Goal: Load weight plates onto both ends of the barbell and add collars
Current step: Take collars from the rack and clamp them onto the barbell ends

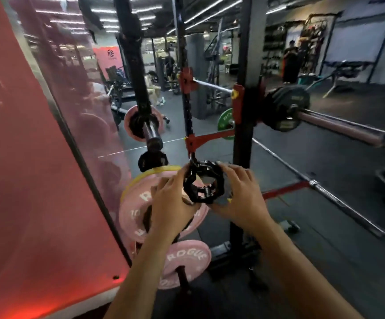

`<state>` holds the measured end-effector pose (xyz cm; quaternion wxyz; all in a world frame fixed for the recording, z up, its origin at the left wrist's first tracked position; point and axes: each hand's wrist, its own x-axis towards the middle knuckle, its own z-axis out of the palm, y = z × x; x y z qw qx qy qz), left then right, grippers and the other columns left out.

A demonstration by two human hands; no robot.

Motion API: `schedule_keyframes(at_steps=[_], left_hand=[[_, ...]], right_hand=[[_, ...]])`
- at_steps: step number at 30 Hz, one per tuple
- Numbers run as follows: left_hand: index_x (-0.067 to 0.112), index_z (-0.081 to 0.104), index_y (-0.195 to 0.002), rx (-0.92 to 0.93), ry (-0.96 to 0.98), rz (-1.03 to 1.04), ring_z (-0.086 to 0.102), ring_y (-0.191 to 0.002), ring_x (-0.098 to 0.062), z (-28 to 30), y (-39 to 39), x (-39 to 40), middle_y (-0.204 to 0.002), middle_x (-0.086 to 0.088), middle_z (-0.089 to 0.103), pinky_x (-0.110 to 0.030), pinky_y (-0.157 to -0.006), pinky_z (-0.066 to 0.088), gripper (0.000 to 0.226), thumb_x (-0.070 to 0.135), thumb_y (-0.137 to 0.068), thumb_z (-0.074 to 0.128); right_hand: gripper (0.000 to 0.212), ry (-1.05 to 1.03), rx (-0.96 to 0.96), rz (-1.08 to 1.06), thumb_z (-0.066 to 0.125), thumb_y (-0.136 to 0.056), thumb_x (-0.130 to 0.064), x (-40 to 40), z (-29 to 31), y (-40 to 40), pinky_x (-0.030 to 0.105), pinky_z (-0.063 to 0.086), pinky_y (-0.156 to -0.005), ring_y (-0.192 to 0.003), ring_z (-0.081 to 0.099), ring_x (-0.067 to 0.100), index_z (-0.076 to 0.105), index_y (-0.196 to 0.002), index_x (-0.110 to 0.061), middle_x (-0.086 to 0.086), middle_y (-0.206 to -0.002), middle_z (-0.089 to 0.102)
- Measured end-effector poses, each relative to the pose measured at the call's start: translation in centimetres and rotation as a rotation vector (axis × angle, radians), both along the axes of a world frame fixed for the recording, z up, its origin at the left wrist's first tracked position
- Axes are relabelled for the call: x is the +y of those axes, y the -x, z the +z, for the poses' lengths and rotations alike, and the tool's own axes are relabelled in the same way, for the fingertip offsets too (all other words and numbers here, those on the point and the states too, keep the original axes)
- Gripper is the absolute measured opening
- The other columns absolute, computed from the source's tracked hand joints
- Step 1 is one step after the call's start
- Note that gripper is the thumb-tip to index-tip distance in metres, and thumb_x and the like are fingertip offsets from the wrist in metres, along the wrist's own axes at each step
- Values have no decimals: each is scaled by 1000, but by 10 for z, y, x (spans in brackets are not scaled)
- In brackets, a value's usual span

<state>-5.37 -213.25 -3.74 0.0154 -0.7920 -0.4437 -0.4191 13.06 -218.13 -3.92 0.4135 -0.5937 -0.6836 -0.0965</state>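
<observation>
Between the two hands, out in front of the rack's black upright (246,125), sits a black collar (204,184) — a ring with its open centre facing the camera. The left hand (172,201) grips its left rim with curled fingers (182,174), and the right hand (239,194) grips the right rim, fingers (229,169) wrapped over the top edge and thumb below. The collar touches nothing but the hands.

Up and to the right, the barbell (338,126) rests in the rack's red hook (237,107). Its long axis runs from the far left, through the upright, to the near right, where the bare sleeve points out over open floor. A dark plate (283,107) sits on that sleeve, close against the rack; the rest of the sleeve is bare to its tip.

Room to move lies on the right, where the dark floor (325,226) is crossed only by a second bar (325,191) lying flat. The left is tight — a red wall panel (26,180) with a mirror (79,100) edge runs close beside the storage pegs, which carry pink plates (141,203) stacked near the left forearm, one more pink plate (187,261) lower down.
</observation>
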Motion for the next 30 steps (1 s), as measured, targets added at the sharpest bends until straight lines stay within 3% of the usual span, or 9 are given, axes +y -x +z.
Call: schedule_keyframes(at_steps=[5, 9, 11, 16, 19, 22, 27, 30], left_hand=[[29, 42, -144, -20, 40, -209, 56, -112, -28, 0, -68, -34, -119, 2, 68, -46, -90, 42, 95, 43, -62, 88], [29, 43, -139, -3, 23, -352, 61, -102, -32, -2, -127, -53, -111, -1, 70, -44, -85, 42, 96, 40, -56, 91], [28, 44, -139, 10, 17, -401, 61, -104, -30, -1, -156, -60, -112, 1, 70, -43, -86, 41, 94, 41, -57, 88], [23, 54, -137, 25, 31, -520, 59, -102, -23, 0, -221, -56, -106, 5, 69, -39, -84, 37, 88, 66, -61, 66], [25, 52, -139, 35, 52, -566, 56, -110, -24, -5, -264, -43, -116, 4, 67, -40, -88, 36, 85, 48, -63, 80], [26, 53, -138, 26, 42, -584, 53, -110, -23, -7, -305, -32, -118, 5, 65, -36, -86, 32, 82, 44, -63, 82], [26, 51, -140, -42, 65, -638, 53, -109, -24, -3, -364, -13, -117, 3, 64, -37, -88, 36, 79, 52, -67, 63], [23, 51, -140, -90, 102, -664, 50, -116, -23, 1, -394, -6, -126, 3, 63, -36, -93, 32, 78, 44, -67, 70]], right_hand=[[81, -44, 49, -201, 79, -62, -45, -68, -3, -60, 46, 47, -90, -109, 50, 25, 51, -135, -22, -1, -125, 56], [79, -20, 106, -326, 65, -59, -52, -116, 1, -102, 46, 45, -90, -108, 49, 24, 52, -132, -25, -2, -120, 55], [81, -19, 103, -378, 69, -58, -51, -132, 1, -124, 45, 45, -90, -109, 46, 22, 48, -133, -28, -3, -121, 53], [79, -35, 89, -518, 77, -63, -43, -146, -3, -178, 45, 44, -90, -108, 47, 25, 50, -135, -26, -1, -120, 54], [82, -3, 86, -575, 74, -63, -49, -144, -8, -212, 45, 43, -92, -112, 46, 21, 47, -138, -31, -5, -123, 52], [80, 2, 76, -627, 66, -65, -59, -136, -6, -244, 40, 42, -90, -111, 44, 17, 47, -138, -31, -6, -123, 52], [80, 2, 27, -692, 76, -65, -43, -118, 5, -293, 42, 43, -89, -110, 44, 19, 44, -138, -32, -6, -122, 50], [85, 2, 0, -741, 84, -64, -44, -108, 12, -320, 39, 42, -91, -110, 44, 18, 43, -138, -34, -8, -121, 50]])
